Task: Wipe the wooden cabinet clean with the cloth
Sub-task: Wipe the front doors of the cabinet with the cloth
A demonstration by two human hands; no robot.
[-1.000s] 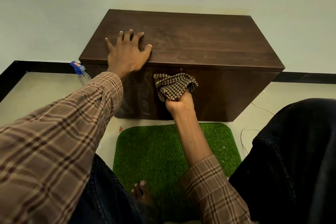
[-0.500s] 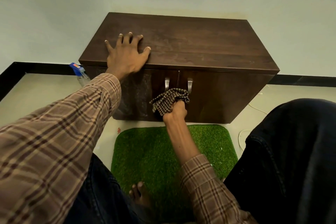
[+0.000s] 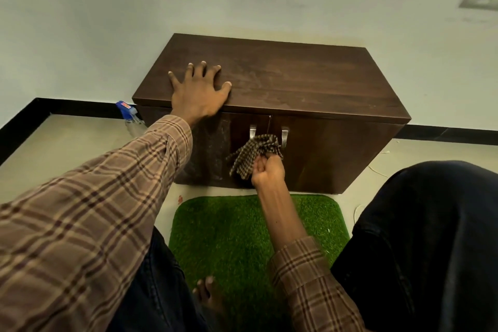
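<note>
Against the wall [image 3: 80,21] stands the wooden cabinet [image 3: 296,81], a green mat [image 3: 229,229] on the floor before its doors. Left hand [image 3: 198,93] lies flat, fingers spread, at the top's front left edge. Right hand [image 3: 268,171] clenches the checked cloth [image 3: 252,153], bunched above the fingers against the doors just below the two handles [image 3: 252,131].

The pale floor [image 3: 67,148] carries the wooden cabinet [image 3: 296,81], a green mat [image 3: 242,229] and a spray bottle [image 3: 129,116].

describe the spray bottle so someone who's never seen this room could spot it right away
Start at the dark wooden cabinet against the wall and go to its left end, on the floor by the black skirting. The spray bottle stands there, partly hidden by the sleeve: a clear body with a blue trigger head, the only blue thing in view.
</note>
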